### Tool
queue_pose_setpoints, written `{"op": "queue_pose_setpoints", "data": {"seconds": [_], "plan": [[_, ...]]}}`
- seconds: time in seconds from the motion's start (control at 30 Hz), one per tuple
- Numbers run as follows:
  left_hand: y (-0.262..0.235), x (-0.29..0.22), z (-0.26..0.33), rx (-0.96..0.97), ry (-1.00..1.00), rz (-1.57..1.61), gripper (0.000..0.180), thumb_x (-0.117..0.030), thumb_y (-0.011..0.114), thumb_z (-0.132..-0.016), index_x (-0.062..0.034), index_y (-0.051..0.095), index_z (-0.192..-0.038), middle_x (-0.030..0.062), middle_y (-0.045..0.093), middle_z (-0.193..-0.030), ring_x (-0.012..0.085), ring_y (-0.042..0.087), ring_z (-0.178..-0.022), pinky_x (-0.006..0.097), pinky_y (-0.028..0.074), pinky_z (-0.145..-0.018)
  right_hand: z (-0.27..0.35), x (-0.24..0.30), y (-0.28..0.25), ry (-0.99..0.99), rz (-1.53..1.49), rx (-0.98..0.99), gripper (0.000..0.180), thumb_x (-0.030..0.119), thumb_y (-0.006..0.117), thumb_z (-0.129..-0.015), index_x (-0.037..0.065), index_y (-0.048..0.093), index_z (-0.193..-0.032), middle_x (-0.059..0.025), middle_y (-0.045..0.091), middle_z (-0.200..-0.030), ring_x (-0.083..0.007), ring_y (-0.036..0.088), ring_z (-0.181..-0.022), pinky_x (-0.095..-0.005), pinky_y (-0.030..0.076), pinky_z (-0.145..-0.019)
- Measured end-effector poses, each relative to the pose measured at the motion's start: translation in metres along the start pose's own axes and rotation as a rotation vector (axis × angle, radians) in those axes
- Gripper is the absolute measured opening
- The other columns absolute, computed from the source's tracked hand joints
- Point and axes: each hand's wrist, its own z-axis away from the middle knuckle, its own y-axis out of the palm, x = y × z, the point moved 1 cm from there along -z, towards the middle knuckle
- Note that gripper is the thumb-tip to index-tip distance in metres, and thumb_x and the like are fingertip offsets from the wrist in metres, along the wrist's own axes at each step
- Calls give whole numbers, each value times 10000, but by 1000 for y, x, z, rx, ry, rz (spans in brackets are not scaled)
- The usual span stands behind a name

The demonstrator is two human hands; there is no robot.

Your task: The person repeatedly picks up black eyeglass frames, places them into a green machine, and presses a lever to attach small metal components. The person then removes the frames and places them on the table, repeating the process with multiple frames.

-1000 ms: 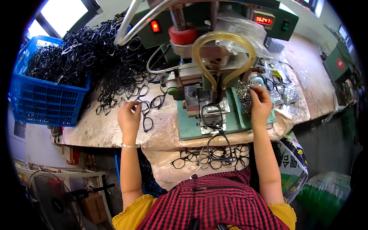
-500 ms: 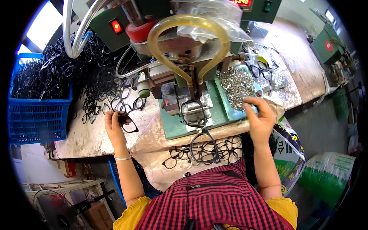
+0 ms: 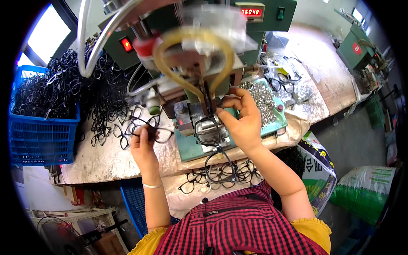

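Note:
My left hand [image 3: 145, 146] is closed on a black eyeglass frame [image 3: 163, 134] above the tabletop, left of the green-based press [image 3: 187, 146]. In the press sits another black eyeglass frame [image 3: 220, 165]; one rim lies over the metal fixture and the other hangs toward me past the front edge. My right hand [image 3: 244, 121] reaches to the press tip just above that fixture, thumb and forefinger bent close together. Whatever is between those fingertips is too small or hidden to make out. Beside that hand lies a turquoise tray [image 3: 278, 121] of small metal parts [image 3: 261, 100].
At the left, a blue crate [image 3: 42, 140] overflows with black eyeglass frames, with a tangled heap [image 3: 100, 100] beside it. More frames [image 3: 191, 180] lie on brown paper before me. A yellowish hose [image 3: 159, 55] loops in front of the press. Plastic bags and frames [image 3: 282, 83] lie at the right.
My right hand has moved left from above the parts tray to the press tip. My left hand, still with its eyeglass frame, has shifted slightly right and toward me.

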Motion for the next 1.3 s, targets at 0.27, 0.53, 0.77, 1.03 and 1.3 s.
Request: {"op": "queue_pose_setpoints", "data": {"seconds": [0.27, 0.53, 0.77, 1.03, 1.3], "plan": [[96, -109, 9, 305, 648, -218, 180, -63, 529, -1018, 79, 599, -1104, 185, 663, -1002, 257, 667, -899, 373, 584, -804, 8, 38, 20, 187, -229, 3, 562, -12, 682, -827, -32, 449, -1339, -106, 690, -1025, -159, 613, -1044, -306, 435, -975], [109, -81, 50, 925, 962, -548, 249, -86, 742, -756, -111, 747, -1004, 33, 744, -1017, 230, 695, -852, 381, 521, -797, -8, -20, -63, -151, 961, 62, 285, 140, 713, -800, 48, 709, -1070, -208, 635, -1224, -378, 535, -1254, -477, 398, -1088], [110, -68, 41, 1025, 1023, -606, 218, -154, 769, -742, -122, 771, -957, 49, 739, -1013, 250, 644, -774, 440, 527, -841, 3, -68, -106, -187, 1054, -56, 185, 150, 746, -765, 116, 733, -946, -226, 566, -1328, -410, 483, -1309, -473, 424, -1058], [85, -51, 79, 808, 915, -709, 303, -127, 803, -760, -97, 726, -1052, 110, 713, -1139, 305, 664, -1065, 476, 485, -999, -34, -63, -86, -504, 1080, 256, 148, 60, 648, -810, 53, 626, -956, -144, 625, -1277, -324, 563, -1233, -436, 511, -872], [-24, -94, 41, -133, 737, -956, 110, 39, 649, -894, 12, 673, -998, 131, 693, -1063, 276, 622, -991, 364, 457, -926, 21, -80, -123, 137, 24, -495, 152, 29, 657, -927, -2, 726, -1059, -44, 708, -1029, -102, 628, -961, -235, 473, -892]]}}
